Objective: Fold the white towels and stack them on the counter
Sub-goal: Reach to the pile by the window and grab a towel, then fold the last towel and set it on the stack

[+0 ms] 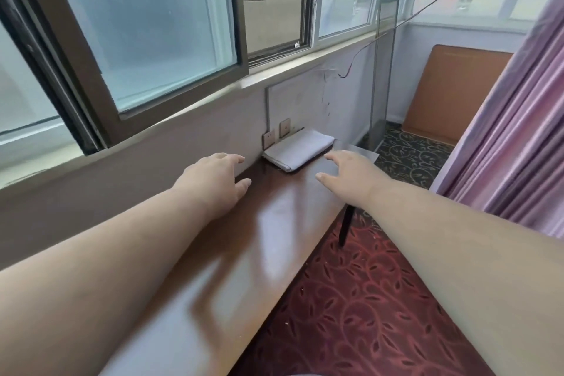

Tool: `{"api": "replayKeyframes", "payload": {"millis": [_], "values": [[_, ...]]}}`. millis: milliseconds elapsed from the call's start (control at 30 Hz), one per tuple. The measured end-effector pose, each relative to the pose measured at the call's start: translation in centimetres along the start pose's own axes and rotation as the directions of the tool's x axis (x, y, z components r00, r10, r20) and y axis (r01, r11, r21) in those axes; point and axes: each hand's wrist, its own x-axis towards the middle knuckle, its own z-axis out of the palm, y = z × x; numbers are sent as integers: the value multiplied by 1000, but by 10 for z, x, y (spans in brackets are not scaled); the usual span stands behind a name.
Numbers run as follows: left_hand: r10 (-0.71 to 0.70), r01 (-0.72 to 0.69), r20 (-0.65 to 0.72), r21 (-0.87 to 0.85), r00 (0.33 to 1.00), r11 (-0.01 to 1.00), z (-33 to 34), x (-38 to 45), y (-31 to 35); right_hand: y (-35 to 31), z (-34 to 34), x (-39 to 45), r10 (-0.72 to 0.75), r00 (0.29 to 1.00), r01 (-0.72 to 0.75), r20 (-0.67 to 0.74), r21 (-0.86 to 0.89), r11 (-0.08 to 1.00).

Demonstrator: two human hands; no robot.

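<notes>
- One folded white towel [298, 148] lies at the far end of the brown wooden counter [274, 223], against the wall below the window.
- Left hand [213, 181] and right hand [351, 177] reach toward it, fingers loosely spread, holding nothing.

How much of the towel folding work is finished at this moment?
Done: one folded white towel lies at the far end of the wooden counter. In hand: nothing; left hand and right hand are open, near it. No other towels are visible.
</notes>
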Motion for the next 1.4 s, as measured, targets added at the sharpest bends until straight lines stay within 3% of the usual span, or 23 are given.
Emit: {"api": "replayKeyframes", "payload": {"millis": [367, 800, 1200, 1400], "values": [[62, -64, 65, 35, 996, 997, 71, 141, 81, 132, 8, 109, 54, 998, -54, 17, -17, 998], [-115, 116, 55, -30, 992, 993, 151, 296, 219, 320, -25, 274, -70, 986, 89, 153, -122, 988], [-216, 214, 64, 38, 974, 976, 203, 405, 164, 313, 44, 426, -205, 942, 254, 265, -165, 953], [-259, 247, 192, 82, 947, 966, 250, 448, 133, 312, 98, 475, -204, 897, 294, 391, -186, 937]]}}
